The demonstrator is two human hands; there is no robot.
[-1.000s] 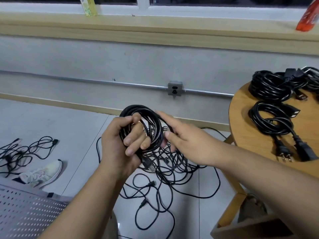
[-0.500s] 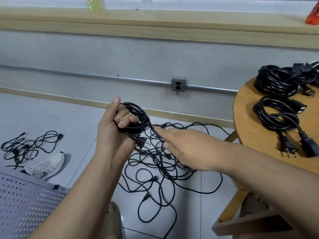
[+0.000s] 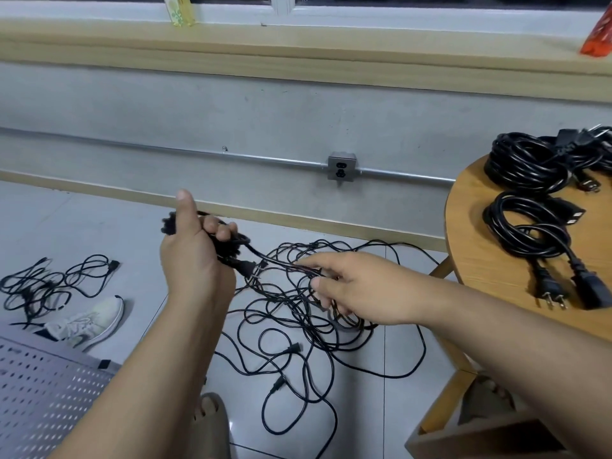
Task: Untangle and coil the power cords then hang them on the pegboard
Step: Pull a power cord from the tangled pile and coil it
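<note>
Left hand [image 3: 193, 260] grips a coiled black cord [image 3: 241, 241], thumb raised; right hand [image 3: 364, 289] pinches a strand from the cord tangle [image 3: 331, 332] on the floor

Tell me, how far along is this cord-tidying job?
Done: several coiled cords lie on the round table. In hand: the left hand grips a partly wound coil, the right hand reaches to its trailing strand, grip unclear. Left: the floor tangle, a smaller tangle, and all hanging; no cords show on the pegboard.
</note>
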